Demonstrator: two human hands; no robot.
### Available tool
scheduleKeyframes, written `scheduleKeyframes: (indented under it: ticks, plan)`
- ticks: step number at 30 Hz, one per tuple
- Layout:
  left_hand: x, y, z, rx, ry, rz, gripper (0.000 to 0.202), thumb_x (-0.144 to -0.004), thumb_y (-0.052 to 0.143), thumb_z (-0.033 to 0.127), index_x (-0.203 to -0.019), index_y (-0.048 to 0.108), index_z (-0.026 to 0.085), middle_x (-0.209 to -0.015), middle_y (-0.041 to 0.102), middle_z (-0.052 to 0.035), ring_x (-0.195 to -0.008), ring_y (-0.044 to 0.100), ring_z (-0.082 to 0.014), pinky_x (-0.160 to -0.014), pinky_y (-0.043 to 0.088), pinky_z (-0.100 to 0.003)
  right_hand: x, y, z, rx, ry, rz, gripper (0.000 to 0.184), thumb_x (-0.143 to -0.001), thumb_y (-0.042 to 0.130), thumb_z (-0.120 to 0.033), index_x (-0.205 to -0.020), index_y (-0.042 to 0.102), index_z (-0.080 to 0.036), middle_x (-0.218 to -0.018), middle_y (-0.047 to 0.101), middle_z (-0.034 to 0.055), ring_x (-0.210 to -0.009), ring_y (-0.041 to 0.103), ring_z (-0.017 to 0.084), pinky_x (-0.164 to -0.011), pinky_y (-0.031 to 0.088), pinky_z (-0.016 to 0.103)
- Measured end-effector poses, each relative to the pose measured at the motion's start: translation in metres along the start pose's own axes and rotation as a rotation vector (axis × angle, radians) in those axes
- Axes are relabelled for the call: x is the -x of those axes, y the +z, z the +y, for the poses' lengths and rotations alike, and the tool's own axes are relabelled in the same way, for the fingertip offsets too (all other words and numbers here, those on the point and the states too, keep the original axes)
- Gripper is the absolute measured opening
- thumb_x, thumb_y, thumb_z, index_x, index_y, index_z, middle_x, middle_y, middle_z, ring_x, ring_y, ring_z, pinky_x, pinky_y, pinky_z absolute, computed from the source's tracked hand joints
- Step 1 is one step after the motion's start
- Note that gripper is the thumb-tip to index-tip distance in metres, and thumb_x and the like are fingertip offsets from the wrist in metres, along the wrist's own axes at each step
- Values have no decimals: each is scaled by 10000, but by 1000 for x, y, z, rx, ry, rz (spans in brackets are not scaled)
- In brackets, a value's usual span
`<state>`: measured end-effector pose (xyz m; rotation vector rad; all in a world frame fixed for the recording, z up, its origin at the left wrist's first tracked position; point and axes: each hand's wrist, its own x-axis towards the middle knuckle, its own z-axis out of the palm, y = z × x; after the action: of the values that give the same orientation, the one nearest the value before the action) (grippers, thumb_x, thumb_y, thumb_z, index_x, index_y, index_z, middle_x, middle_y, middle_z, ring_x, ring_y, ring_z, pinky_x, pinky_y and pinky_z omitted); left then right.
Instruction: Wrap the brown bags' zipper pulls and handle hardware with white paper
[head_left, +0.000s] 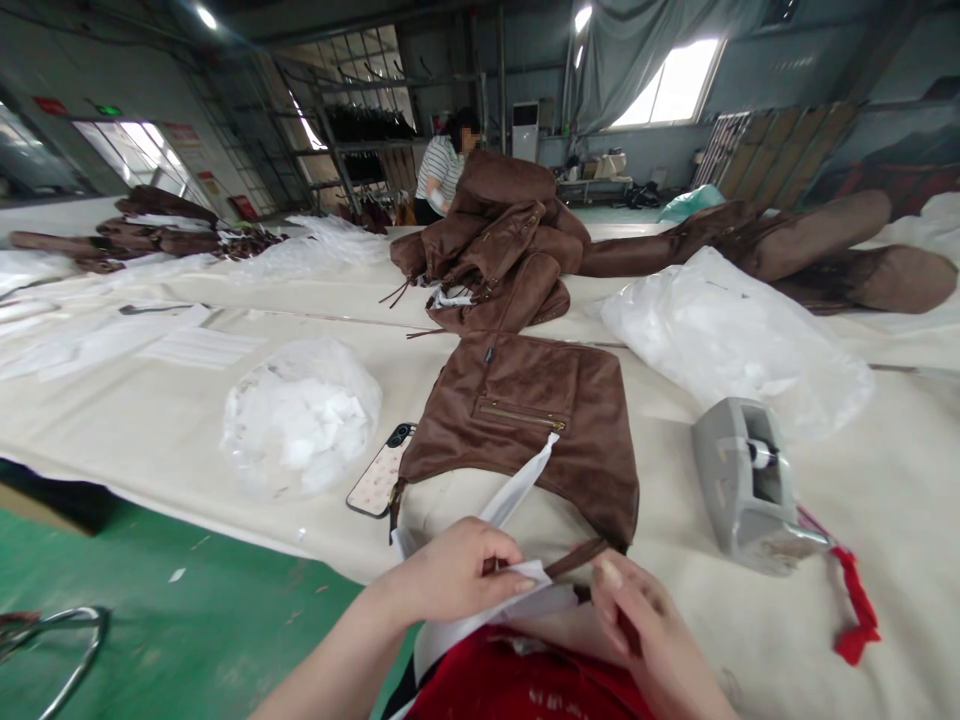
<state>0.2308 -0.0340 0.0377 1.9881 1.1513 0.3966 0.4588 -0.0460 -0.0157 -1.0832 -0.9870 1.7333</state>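
A brown handbag (540, 400) lies flat on the table in front of me, its brass zipper pocket facing up. Its brown strap (574, 558) curves toward me at the near edge. My left hand (469, 570) is closed, pinching white tissue paper (529, 578) between thumb and fingers. A narrow white strip (517, 490) runs from near the zipper pull down to that hand. My right hand (637, 610) has its fingers curled in at the strap's near end; the grip itself is partly hidden. White paper also hangs below the hands, over my red apron (525, 680).
Left of the bag are a phone (379, 475) and a clear plastic bag of white scraps (307, 415). A grey tape dispenser (739, 490) and a large plastic bag (727, 330) stand right. Brown bags (502, 235) are piled behind; a person (441, 170) stands beyond.
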Motion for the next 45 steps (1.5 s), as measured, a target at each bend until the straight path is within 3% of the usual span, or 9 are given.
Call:
scheduleKeyframes:
  ticks: [2, 10, 17, 23, 29, 33, 35, 39, 45]
  plan:
    - [1, -5, 2, -65, 32, -15, 322, -889, 515, 369, -664, 595, 154, -584, 484, 30, -575, 432, -87, -566, 285, -199, 1, -1, -4, -129, 66, 23, 376, -802, 618, -542, -834, 652, -169, -523, 425, -61, -372, 274, 45, -341, 175, 184]
    - [-2, -8, 15, -187, 123, -74, 359, -896, 508, 387, -628, 602, 168, -571, 509, 16, -582, 438, -107, -562, 285, -220, -6, 8, -7, -354, 224, 53, 417, -679, 770, -473, -614, 495, -167, -498, 420, -75, -359, 249, 19, -339, 165, 168]
    - [0, -19, 10, -79, 39, -178, 452, -890, 482, 447, -553, 535, 151, -498, 313, 53, -485, 286, -76, -485, 229, -228, -8, 12, -4, -208, 150, 3, 479, -687, 747, -516, -522, 459, -171, -394, 410, -66, -333, 280, 31, -341, 180, 177]
    - [-17, -2, 7, -48, 15, -104, 516, -913, 406, 486, -543, 525, 147, -511, 286, 48, -491, 258, -78, -476, 223, -226, -12, 13, 11, -127, 131, 3, 498, -651, 740, -568, -524, 441, -191, -375, 443, -65, -288, 312, 43, -321, 184, 185]
    - [-34, 9, 6, -182, -19, -74, 442, -881, 472, 429, -551, 576, 156, -472, 424, 32, -475, 321, -89, -481, 233, -249, -9, 1, 11, 442, 68, -66, 467, -825, 524, -581, -547, 529, -206, -375, 496, -23, -315, 410, 101, -353, 267, 219]
    - [-40, 9, 2, -168, -44, -100, 434, -869, 491, 411, -518, 561, 164, -438, 394, 34, -451, 278, -90, -452, 189, -261, -3, -22, 0, 906, -351, 248, 179, -815, 591, -385, -884, 694, -256, -709, 673, 28, -548, 584, 174, -519, 411, 281]
    - [-44, 10, 1, -163, -61, -91, 441, -860, 503, 417, -499, 552, 168, -427, 361, 37, -438, 260, -90, -448, 173, -266, -3, -32, -2, 1081, -463, 304, 281, -830, 561, -333, -1092, 655, -295, -825, 671, 31, -602, 605, 191, -553, 428, 300]
    - [-51, 11, 3, -167, -86, -103, 456, -853, 506, 432, -480, 528, 170, -423, 308, 44, -429, 260, -90, -451, 175, -268, -9, -40, 1, 1344, -510, 212, 395, -892, 431, -263, -1266, 551, -301, -912, 645, 48, -672, 631, 203, -592, 467, 319]
    - [-50, 2, 3, -130, 2, -243, 427, -863, 493, 440, -547, 551, 158, -477, 289, 56, -475, 279, -82, -466, 212, -234, -17, -39, -3, 1466, -607, 204, 454, -824, 488, -160, -1260, 570, -259, -1150, 575, 120, -997, 596, 284, -845, 506, 425]
